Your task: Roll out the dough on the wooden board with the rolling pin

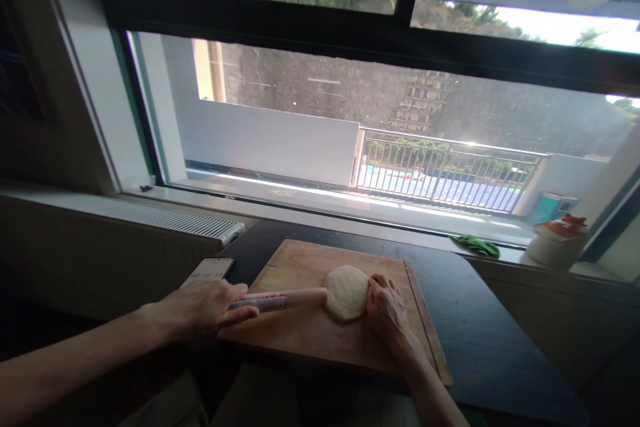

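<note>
A flattened round of pale dough (347,293) lies on a wooden board (310,343). My left hand (217,307) is closed around one end of a wooden rolling pin (303,298), which has a printed label near the grip. The pin's far end reaches the left edge of the dough. At the opposite edge, my right hand (387,310) has its curled fingers on the dough's rim; the thumb side is partly hidden.
Under the board is a dark table (465,320). A phone (209,269) showing a timer lies behind my left hand. A radiator (175,227) stands at left. The windowsill holds a green cloth (477,245) and a white pot (554,245) with an orange top.
</note>
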Demonstrator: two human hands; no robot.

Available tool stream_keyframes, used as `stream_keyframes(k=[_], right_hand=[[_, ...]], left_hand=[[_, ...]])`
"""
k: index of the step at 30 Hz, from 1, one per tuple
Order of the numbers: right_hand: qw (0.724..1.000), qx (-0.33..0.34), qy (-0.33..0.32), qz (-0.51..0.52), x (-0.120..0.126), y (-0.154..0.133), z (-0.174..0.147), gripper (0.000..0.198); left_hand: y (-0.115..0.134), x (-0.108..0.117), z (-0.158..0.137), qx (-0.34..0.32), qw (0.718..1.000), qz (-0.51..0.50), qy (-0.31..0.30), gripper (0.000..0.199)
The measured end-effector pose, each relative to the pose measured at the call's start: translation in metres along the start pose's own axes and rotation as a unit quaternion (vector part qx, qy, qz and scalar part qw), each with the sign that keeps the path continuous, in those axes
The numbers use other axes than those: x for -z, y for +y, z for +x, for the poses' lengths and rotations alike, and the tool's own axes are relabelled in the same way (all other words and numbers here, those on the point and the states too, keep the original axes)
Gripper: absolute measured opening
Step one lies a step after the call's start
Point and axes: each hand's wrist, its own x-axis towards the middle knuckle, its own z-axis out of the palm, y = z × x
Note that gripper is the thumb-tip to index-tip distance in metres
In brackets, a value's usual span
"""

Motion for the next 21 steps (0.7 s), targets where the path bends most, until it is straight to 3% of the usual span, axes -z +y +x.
stream_keyframes(k=[3,7,13,21], right_hand=[[1.000,0.002,-0.002,0.009,0.001,0.000,0.000,0.028],[1.000,0.003,0.008,-0.001,0.002,-0.001,-0.002,0.028],[1.000,0.008,0.016,-0.006,0.002,-0.002,-0.002,0.029],[1.000,0.012,0.023,-0.008,0.002,-0.002,-0.003,0.028]], left_hand=[[-0.008,0.004,0.006,0.005,1.000,0.011,-0.005,0.054],[-0.030,0.012,0.016,0.011,0.998,0.046,0.033,0.057],[-0.021,0.011,0.043,0.002,0.997,0.069,0.020,0.061],[-0.039,0.019,0.029,0.018,0.998,0.053,0.029,0.060]])
